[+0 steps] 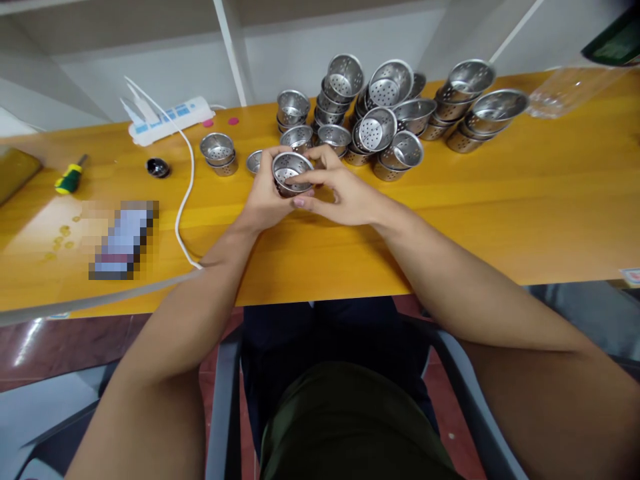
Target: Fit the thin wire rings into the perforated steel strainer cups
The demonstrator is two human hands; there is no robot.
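A perforated metal cup (291, 167) is tilted toward me just above the table, between both hands. My left hand (267, 197) is wrapped round its left side and underside. From the right, my right hand (340, 190) grips the same cup, with fingers over the rim and inside and the thumb low at its front. Whether a second cup is nested under it I cannot tell. Behind my hands stand several stacks of like cups (345, 80), some leaning on each other. A small stack (219, 153) sits to the left, and another cup (254, 161) is partly hidden by my left hand.
On the left lie a power strip (175, 120) with a white cable (189, 180), a small dark round object (158, 167), a screwdriver (71, 177) and a blurred phone (125, 240). A clear plastic bottle (570, 90) lies at the back right. White shelving (350, 40) rises behind the table.
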